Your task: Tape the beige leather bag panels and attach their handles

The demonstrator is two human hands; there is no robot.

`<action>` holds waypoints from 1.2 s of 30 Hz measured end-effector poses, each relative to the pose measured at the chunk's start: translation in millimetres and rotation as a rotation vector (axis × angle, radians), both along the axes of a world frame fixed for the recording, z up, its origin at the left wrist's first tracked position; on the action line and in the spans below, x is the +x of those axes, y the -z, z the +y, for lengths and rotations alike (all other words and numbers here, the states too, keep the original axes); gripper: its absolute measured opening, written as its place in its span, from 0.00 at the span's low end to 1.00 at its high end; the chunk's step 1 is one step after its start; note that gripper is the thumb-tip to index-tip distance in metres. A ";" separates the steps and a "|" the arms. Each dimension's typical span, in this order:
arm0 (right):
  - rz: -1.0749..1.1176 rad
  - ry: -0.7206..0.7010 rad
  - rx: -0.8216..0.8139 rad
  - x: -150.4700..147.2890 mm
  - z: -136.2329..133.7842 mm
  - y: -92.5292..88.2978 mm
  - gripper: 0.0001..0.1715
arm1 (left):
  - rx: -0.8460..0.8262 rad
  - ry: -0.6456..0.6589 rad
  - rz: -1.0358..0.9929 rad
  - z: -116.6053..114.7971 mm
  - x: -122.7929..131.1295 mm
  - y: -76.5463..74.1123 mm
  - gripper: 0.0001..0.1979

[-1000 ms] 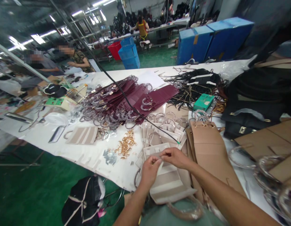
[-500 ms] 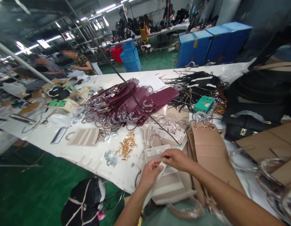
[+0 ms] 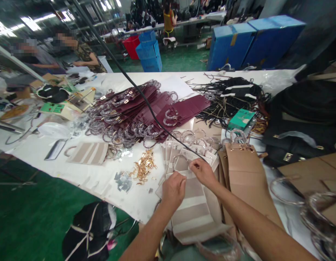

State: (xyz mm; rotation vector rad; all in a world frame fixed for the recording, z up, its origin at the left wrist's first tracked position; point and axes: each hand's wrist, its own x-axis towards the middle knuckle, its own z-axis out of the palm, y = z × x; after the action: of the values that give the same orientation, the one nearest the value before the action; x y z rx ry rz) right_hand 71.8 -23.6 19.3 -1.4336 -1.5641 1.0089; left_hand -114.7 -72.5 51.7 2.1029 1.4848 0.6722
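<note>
A beige striped bag panel [image 3: 191, 206] lies in front of me, its near end by a plastic-wrapped handle at my lap. My left hand [image 3: 173, 190] is closed over the panel's upper left part, fingers curled in. Just right of it, my right hand [image 3: 203, 171] is closed in a pinch above the upper edge. Whatever either set of fingertips holds is too small or hidden. Beyond my hands fan several beige bag pieces [image 3: 169, 148] with wrapped handles. Gold metal fittings [image 3: 144, 165] lie heaped to the left, next to small grey plates [image 3: 123, 181].
Burgundy bag pieces [image 3: 154, 108] are piled at mid-table. Tan panels [image 3: 244, 170] and black bags [image 3: 309, 119] stand on the right, near a green box [image 3: 242, 119]. A dark cable [image 3: 124, 72] hangs across the view. A tied black bundle [image 3: 89, 232] sits below the table edge.
My hands have moved slightly apart, and the pale strip seen between them is no longer visible. The left hand has turned, its back now facing me. The view has shifted a little.
</note>
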 end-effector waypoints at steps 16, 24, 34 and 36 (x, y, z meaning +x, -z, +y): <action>0.138 0.276 -0.184 -27.1 71.8 25.4 0.16 | -0.127 -0.275 -0.233 53.3 -38.4 63.6 0.06; -0.296 0.303 -0.105 -45.8 68.1 41.1 0.13 | -0.155 -0.310 -0.247 32.2 -54.2 59.4 0.07; -0.342 0.447 -0.270 -38.9 70.1 37.1 0.15 | -0.149 -0.287 -0.210 21.3 -51.6 59.5 0.07; -0.390 0.458 -0.302 -33.6 69.7 32.9 0.17 | -0.147 -0.287 -0.194 18.9 -51.2 58.4 0.08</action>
State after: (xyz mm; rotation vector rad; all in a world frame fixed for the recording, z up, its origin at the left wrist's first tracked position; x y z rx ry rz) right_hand 38.2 46.1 -13.6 -2.1820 -1.2733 0.7354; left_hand -165.9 -53.5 -6.7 1.6815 1.6850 0.8180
